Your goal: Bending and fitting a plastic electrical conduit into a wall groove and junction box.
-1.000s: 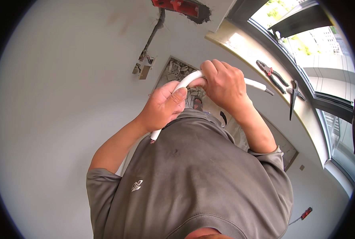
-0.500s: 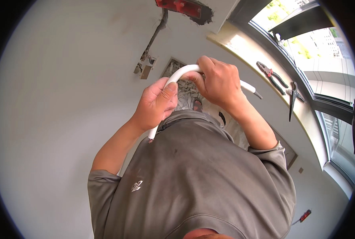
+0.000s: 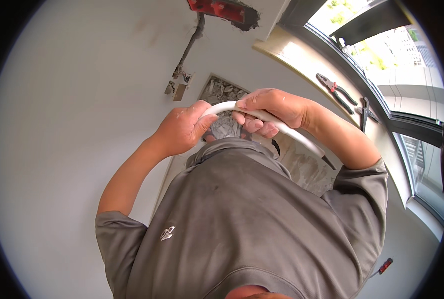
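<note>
A white plastic pipe [image 3: 300, 138] is bent in an arc in front of my chest. My left hand [image 3: 178, 128] is closed around its left part, and the pipe's left end is hidden behind that hand and forearm. My right hand [image 3: 277, 108] grips it just right of the bend, thumb on top and fingers curled beneath. The pipe slopes down past my right hand. A dark, narrow tip [image 3: 328, 162] sticks out of its lower right end.
Red-handled pliers [image 3: 336, 93] and another black hand tool [image 3: 365, 113] lie on the windowsill [image 3: 282, 44]. Rubble [image 3: 222, 92] lies on the floor beyond my hands. A red box [image 3: 217, 11] and wires [image 3: 186, 77] sit in the chased wall. A red-handled tool [image 3: 385, 265] is at lower right.
My hands have come lower and the right one has turned, its fingers now under the pipe. The pipe's right end has swung downward; its left end is now hidden.
</note>
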Tool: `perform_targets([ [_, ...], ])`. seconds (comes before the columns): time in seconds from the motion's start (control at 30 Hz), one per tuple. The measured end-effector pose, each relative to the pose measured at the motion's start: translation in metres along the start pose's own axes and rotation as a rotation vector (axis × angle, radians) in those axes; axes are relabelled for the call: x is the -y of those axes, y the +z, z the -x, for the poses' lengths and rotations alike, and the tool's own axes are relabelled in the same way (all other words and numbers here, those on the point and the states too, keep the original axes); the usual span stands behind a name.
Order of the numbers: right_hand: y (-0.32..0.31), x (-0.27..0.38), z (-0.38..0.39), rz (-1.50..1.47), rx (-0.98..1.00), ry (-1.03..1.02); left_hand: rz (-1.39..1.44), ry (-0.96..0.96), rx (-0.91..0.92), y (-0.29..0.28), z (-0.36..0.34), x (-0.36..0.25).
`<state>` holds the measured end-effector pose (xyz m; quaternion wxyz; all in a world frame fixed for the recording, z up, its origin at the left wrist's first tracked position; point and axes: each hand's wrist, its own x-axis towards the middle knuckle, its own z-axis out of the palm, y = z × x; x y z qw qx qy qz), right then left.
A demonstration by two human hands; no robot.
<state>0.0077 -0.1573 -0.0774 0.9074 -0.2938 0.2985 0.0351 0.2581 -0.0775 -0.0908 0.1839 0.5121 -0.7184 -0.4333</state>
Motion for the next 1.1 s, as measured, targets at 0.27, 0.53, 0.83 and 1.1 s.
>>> perform_targets([
  [0.27,0.002,-0.01,-0.014,-0.199,0.066,0.132,-0.186,0.149,-0.065,0.015,-0.018,0.001],
  [0.53,0.023,0.006,-0.002,-0.034,-0.272,-0.055,-0.341,0.132,-0.298,0.016,-0.036,-0.011],
  [0.83,0.016,0.001,-0.006,-0.113,-0.273,-0.223,-0.212,0.094,-0.477,0.035,-0.039,-0.014],
  [1.1,0.008,0.01,0.006,0.185,-0.228,-0.019,-0.056,0.074,0.14,-0.004,-0.033,-0.022],
])
